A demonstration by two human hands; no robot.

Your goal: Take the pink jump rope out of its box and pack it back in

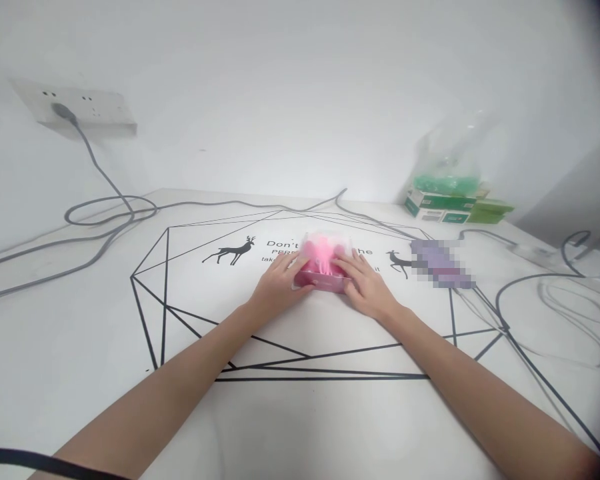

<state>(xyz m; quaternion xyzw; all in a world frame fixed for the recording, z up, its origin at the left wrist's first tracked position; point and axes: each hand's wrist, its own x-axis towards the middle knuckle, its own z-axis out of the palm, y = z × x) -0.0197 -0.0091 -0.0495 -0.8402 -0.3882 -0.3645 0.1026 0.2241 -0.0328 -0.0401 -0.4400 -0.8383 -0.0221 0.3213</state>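
Observation:
A small clear-fronted box (325, 283) with bright pink contents (324, 250) rests on the white table, straight ahead of me. What the pink contents are is too blurred to tell. My left hand (279, 281) grips the box's left side, fingers over its upper edge and thumb along the front. On the opposite side, my right hand (365, 281) holds the box in the same way, its fingers bent over the right edge. Both forearms reach in from the bottom corners.
A grey cable (225, 203) runs along the table's back from the wall socket (87, 107). A blurred-out purple object (443, 263) lies to the right, near loose cables (535, 275). Green and white boxes (440, 207) stand back right, a clear plastic bag (450, 157) on top.

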